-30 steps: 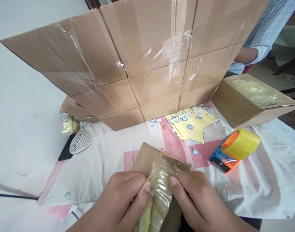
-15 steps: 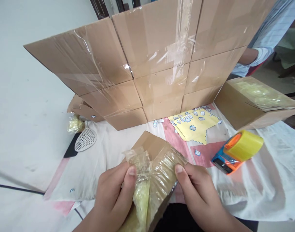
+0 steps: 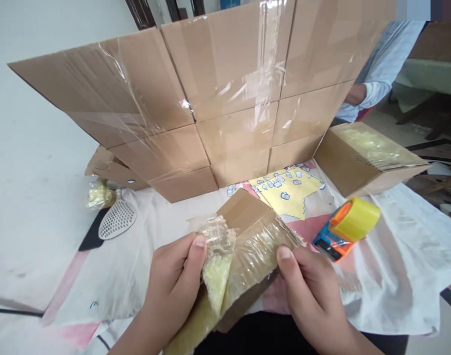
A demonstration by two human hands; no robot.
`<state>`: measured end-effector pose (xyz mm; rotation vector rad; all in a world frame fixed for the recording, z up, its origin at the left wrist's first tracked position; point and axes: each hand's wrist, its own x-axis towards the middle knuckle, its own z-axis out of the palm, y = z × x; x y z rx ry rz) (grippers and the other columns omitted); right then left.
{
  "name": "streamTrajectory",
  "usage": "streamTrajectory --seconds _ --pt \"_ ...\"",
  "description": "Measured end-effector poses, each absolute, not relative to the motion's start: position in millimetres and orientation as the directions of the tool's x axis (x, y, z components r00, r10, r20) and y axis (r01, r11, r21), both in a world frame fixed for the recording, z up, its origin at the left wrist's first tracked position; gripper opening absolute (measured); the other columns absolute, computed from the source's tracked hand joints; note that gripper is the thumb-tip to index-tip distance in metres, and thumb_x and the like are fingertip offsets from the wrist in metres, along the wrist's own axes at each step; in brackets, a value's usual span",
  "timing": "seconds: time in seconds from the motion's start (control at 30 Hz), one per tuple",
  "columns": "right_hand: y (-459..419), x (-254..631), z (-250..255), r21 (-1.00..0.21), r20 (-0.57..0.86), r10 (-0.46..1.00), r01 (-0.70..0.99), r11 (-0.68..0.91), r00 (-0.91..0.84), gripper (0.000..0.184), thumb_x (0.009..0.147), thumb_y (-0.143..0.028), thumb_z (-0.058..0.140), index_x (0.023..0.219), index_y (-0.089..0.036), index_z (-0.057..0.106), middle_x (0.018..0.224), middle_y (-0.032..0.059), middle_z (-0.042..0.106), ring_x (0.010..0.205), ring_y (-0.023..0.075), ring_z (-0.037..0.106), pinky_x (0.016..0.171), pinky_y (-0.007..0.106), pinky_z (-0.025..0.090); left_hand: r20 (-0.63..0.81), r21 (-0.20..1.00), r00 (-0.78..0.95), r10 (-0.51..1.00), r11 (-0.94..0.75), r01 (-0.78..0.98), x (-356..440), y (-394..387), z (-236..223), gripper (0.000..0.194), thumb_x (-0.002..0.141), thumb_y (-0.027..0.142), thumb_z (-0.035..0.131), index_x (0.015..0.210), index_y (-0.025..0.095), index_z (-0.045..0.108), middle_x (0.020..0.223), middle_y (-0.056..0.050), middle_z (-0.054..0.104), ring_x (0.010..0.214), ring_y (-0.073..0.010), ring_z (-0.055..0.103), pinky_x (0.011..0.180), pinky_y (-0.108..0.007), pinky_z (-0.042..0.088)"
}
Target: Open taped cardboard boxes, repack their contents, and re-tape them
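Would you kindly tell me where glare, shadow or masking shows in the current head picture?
Head view: bright glare streaks the clear shiny tape on the tall brown cardboard panel; head view: small glints on the crinkled yellowish tape between both bare hands; head view: soft shadows in the pink-and-white cloth; head view: flat coloured blocks mask the upper right.

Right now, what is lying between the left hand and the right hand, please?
In the head view: crumpled yellowish tape, pinched by the left hand, then tape-covered cardboard, reaching to the right hand, which grips its edge.
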<state>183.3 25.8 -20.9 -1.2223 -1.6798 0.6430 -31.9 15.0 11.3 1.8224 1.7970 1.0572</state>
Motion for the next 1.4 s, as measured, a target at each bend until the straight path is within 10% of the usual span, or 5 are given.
streamTrajectory --seconds 0.4,0.63,0.77,0.97,1.4 --pt "34 177 -21 -0.783 0.481 0.876 0.450 0.430 0.000 0.023 0.099 -0.026 0.057 0.080 -0.022 0.046 0.066 -0.0050 0.045 0.054 0.0101 0.043 0.049 0.023 0.035 0.222 0.705 0.012 0.975 -0.169 0.689 -35 16 19 0.038 0.105 0.030 0.038 0.068 0.022 0.033 0.060 0.006 0.044 0.052 -0.0089 0.041 0.052 -0.023 0.034" --pt "59 195 25 -0.196 0.606 0.514 0.512 0.836 -0.607 0.021 0.095 -0.024 0.058 0.115 -0.019 0.063 0.125 0.0130 0.066 0.131 0.0342 0.053 0.112 0.057 0.036 0.307 0.600 0.270 0.912 -0.406 0.689 -38 15 31 0.027 0.103 0.023 0.040 0.106 0.019 0.067 0.108 -0.007 0.074 0.099 -0.0170 0.069 0.084 -0.026 0.053" --pt "66 197 38 -0.011 0.415 0.324 0.352 0.936 -0.850 0.019 0.098 -0.030 0.058 0.105 -0.016 0.069 0.103 0.0096 0.075 0.104 0.0274 0.067 0.097 0.047 0.051 0.263 0.694 0.301 0.917 -0.397 0.600 -41 23 34 0.031 0.103 0.023 0.041 0.116 0.022 0.069 0.139 -0.007 0.065 0.129 -0.0197 0.061 0.110 -0.030 0.047" --pt "54 193 31 0.219 0.456 0.251 0.381 0.898 -0.854 0.033 0.095 -0.006 0.046 0.117 -0.005 0.070 0.100 0.0165 0.077 0.095 0.0294 0.070 0.073 0.043 0.055 0.078 0.827 0.095 0.992 -0.118 0.549 -41 27 28 0.041 0.105 0.036 0.040 0.075 0.020 0.064 0.085 -0.002 0.072 0.081 -0.0157 0.066 0.077 -0.026 0.054" --pt "45 183 14 0.236 0.397 0.259 0.371 0.898 -0.880 0.036 0.090 -0.006 0.048 0.119 0.001 0.069 0.089 0.0185 0.076 0.077 0.0299 0.069 0.055 0.040 0.048 0.202 0.605 0.022 0.979 -0.142 0.784 -61 4 28 0.035 0.102 0.032 0.045 0.069 0.022 0.049 0.074 0.000 0.059 0.077 -0.0152 0.063 0.065 -0.024 0.049"
